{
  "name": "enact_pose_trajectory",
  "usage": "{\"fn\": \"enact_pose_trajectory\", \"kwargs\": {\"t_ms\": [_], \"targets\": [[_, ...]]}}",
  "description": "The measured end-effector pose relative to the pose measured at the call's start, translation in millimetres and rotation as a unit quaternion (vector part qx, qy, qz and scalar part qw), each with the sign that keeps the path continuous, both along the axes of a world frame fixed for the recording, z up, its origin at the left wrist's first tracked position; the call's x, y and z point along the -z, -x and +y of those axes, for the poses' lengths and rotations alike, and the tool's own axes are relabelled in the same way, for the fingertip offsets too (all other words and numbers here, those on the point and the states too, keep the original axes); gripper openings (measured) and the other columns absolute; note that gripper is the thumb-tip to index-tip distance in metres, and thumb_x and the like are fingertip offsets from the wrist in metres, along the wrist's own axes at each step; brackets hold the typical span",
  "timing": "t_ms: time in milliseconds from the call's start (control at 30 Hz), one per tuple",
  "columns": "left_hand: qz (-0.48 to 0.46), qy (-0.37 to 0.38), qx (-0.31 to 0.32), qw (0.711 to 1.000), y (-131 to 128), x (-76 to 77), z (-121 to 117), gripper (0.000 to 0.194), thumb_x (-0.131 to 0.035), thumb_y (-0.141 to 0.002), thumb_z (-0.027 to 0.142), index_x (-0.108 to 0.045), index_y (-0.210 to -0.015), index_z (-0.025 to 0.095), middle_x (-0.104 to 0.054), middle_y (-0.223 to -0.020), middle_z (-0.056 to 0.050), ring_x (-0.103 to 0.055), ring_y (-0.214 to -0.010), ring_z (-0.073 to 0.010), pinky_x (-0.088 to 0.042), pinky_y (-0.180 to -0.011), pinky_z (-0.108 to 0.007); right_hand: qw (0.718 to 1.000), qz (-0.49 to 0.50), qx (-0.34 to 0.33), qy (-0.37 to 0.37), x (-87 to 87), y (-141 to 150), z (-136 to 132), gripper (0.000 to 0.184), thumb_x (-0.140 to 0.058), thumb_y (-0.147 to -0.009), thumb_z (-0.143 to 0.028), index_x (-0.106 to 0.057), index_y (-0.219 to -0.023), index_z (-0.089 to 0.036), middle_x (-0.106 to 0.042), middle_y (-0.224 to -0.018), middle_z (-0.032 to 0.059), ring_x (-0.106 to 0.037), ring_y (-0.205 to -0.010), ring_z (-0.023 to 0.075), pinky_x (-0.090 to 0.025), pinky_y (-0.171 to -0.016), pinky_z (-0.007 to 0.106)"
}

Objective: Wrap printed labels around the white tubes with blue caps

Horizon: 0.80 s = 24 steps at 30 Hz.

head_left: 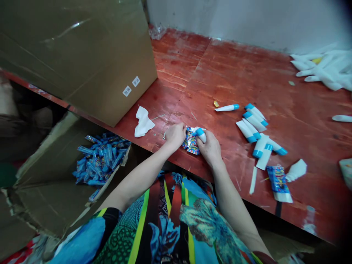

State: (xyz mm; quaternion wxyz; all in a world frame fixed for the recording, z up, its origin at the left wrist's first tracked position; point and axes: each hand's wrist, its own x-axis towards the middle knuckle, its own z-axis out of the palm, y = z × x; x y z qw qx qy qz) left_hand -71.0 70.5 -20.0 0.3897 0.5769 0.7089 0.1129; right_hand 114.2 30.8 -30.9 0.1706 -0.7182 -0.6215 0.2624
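Blue-capped tube point(200, 135) held in right hand point(210, 148), left hand point(175, 136) seemingly pinching a foil sachet point(191, 146), near the red bench's edge point(242, 191).

A cardboard carton point(82, 55) and crumpled white tissue point(143, 121) sit on the red workbench point(220, 66).

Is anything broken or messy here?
Yes. The cardboard box below the red table is ripped along its edge, and one blue packet pokes out over the tear, apart from the heap of blue packets. It looks odd because the box no longer closes them in.
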Motion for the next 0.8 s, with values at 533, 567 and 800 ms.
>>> {"fn": "enact_pose_trajectory", "kwargs": {"t_ms": [533, 567, 800], "targets": [[-0.268, -0.06, -0.023, 0.961, 14.0, -30.7, 18.0, 0.009, -0.084, -0.099, 0.024, -0.081, -0.093, 0.018, -0.066, -0.072, 0.002, -0.058, -0.073, -0.0155, -0.041, -0.071, -0.027, 0.96, 0.266, 0.089, -0.004, -14.1, -3.5, 14.0, 0.047, -0.09, -0.071, -0.052, -0.074, -0.107, -0.028, -0.078, -0.092, -0.0001, -0.072, -0.088, 0.0249, -0.063, -0.086, 0.043], [-0.289, -0.06, -0.069, 0.953, 11.7, -27.7, 16.8, 0.008, -0.087, -0.097, 0.023, -0.081, -0.096, 0.018, -0.065, -0.072, 0.003, -0.058, -0.073, -0.0146, -0.042, -0.071, -0.026, 0.957, 0.274, 0.099, -0.008, -11.7, -5.4, 14.0, 0.047, -0.091, -0.071, -0.053, -0.074, -0.107, -0.028, -0.077, -0.091, -0.0005, -0.072, -0.086, 0.0243, -0.063, -0.085, 0.043], [-0.453, 0.178, -0.153, 0.86, -7.7, -27.3, -10.9, 0.035, -0.1, -0.087, 0.023, -0.069, -0.071, 0.016, -0.057, -0.056, 0.004, -0.046, -0.051, -0.0075, -0.032, -0.055, -0.023, 0.943, 0.307, 0.129, -0.014, 6.7, -9.7, 10.2, 0.05, -0.088, -0.078, -0.055, -0.07, -0.117, -0.029, -0.072, -0.088, -0.0013, -0.069, -0.079, 0.0226, -0.061, -0.071, 0.038]]}}
